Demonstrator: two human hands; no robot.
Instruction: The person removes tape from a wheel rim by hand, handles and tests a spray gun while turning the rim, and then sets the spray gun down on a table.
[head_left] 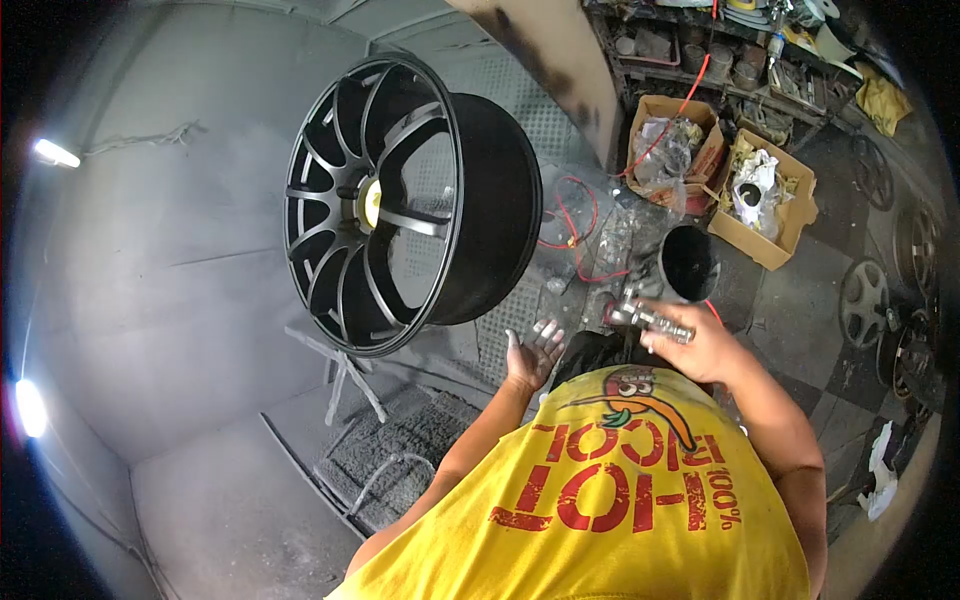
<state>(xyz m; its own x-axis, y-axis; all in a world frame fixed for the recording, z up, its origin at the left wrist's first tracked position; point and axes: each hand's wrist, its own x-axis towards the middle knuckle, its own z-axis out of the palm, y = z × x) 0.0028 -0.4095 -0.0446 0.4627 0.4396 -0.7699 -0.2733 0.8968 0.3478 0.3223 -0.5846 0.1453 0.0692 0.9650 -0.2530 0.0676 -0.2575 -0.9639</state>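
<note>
My right hand (704,342) is wrapped round a metal spray gun (652,318) in front of my waist. Next to the gun shows a dark round cup (691,262), its open mouth facing up. My left hand (538,354) holds nothing; its palm is turned up, the fingers are spread, and pale grey smudges mark them. Above and left of that hand a black multi-spoke wheel rim (497,210) is held up off the floor, with a yellow patch (372,203) at its hub.
A thin red hose (580,240) loops over the floor. Two cardboard boxes (770,247) hold crumpled plastic and paper. More wheels (864,302) lean along the right side. A cluttered shelf (690,75) stands at the back. Grey booth walls (210,270) and lamps (31,408) are on the left.
</note>
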